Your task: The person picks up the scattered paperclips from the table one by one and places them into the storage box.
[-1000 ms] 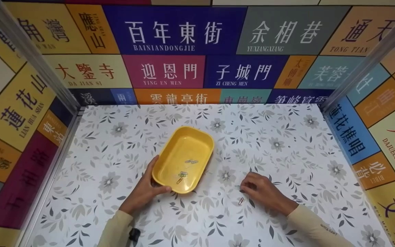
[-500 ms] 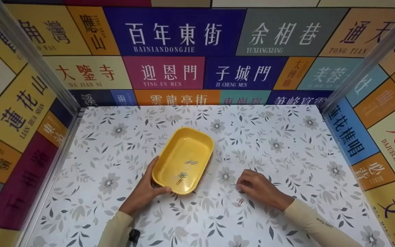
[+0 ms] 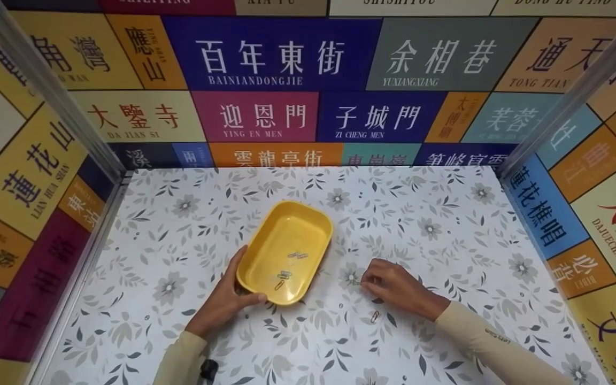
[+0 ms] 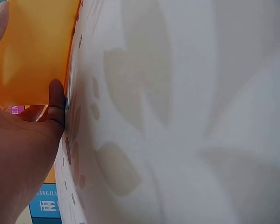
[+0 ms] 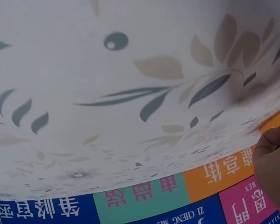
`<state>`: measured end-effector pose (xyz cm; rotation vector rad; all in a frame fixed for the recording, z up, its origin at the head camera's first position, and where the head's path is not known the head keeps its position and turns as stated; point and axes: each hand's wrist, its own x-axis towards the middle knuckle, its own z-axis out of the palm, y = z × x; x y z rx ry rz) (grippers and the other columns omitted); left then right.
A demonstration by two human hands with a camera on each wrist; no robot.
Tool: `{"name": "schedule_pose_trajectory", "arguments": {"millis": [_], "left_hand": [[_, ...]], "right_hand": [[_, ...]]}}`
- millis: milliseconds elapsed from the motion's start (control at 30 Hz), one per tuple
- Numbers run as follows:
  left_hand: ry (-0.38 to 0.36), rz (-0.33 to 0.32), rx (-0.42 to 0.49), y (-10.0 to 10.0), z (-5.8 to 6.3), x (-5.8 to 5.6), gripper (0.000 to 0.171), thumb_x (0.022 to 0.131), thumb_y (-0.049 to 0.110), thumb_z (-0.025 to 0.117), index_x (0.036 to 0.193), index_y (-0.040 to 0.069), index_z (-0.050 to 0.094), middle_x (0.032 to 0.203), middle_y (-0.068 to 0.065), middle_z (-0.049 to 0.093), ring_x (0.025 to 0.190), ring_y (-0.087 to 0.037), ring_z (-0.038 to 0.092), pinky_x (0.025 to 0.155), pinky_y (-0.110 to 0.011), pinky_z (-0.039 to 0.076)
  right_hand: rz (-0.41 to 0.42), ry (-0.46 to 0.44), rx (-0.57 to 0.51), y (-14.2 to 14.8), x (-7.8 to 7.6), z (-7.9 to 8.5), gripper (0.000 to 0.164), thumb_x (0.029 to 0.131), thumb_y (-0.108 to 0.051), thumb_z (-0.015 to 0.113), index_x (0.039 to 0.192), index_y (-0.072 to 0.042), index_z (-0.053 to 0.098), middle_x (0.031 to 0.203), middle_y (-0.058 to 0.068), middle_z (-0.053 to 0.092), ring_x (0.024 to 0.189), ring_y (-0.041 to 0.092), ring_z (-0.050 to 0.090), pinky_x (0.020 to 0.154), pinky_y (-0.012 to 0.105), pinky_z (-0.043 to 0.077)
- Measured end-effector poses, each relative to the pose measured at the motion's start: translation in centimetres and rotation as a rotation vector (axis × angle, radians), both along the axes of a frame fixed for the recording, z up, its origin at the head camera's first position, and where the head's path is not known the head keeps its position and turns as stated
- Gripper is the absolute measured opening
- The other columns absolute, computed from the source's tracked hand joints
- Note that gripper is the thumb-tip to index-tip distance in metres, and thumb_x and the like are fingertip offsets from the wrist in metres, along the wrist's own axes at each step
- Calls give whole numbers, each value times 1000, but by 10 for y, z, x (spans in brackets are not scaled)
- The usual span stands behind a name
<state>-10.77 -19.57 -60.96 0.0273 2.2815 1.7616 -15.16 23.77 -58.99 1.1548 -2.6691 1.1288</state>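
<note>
A yellow rectangular tray (image 3: 265, 251) lies slanted on the table in the head view, with several small paper clips (image 3: 283, 275) on its floor. My left hand (image 3: 221, 305) grips its near left corner, thumb along the near rim and fingers against the side. In the left wrist view the left hand (image 4: 23, 149) is at the tray's outer wall (image 4: 34, 56). To the right of the tray, my right hand (image 3: 396, 287) has its fingers curled and pinches a small paper clip, mostly hidden by the fingertips. The right wrist view catches only part of the right hand (image 5: 275, 163).
An orange-red paper clip (image 3: 375, 316) lies on the table just in front of the right hand. A white tablecloth (image 3: 179, 187) with grey flowers and leaves covers the table. Panels (image 3: 270, 53) of coloured signs stand at the back and both sides.
My right hand has moved a little left and away from me, toward the tray, with the small clip at its fingertips. The left hand and tray stay in place.
</note>
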Motion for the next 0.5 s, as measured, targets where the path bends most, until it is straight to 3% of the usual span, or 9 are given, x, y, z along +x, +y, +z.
{"name": "schedule_pose_trajectory", "arguments": {"millis": [300, 500], "left_hand": [[-21, 11, -19, 1, -1, -1, 129, 81, 39, 99, 177, 41, 12, 184, 3, 19, 169, -29, 16, 135, -63, 4], [-12, 0, 4, -1, 0, 0, 128, 83, 32, 98, 177, 40, 13, 183, 2, 22, 168, -28, 21, 136, -59, 8]], "right_hand": [[9, -35, 26, -5, -9, 9, 10, 99, -3, 79, 95, -12, 79, 91, -6, 66, 82, 8, 63, 71, 27, 56], [-7, -102, 32, -12, -14, 15, 8, 99, -3, 80, 94, -10, 80, 90, -7, 67, 82, 8, 62, 72, 26, 55]]}}
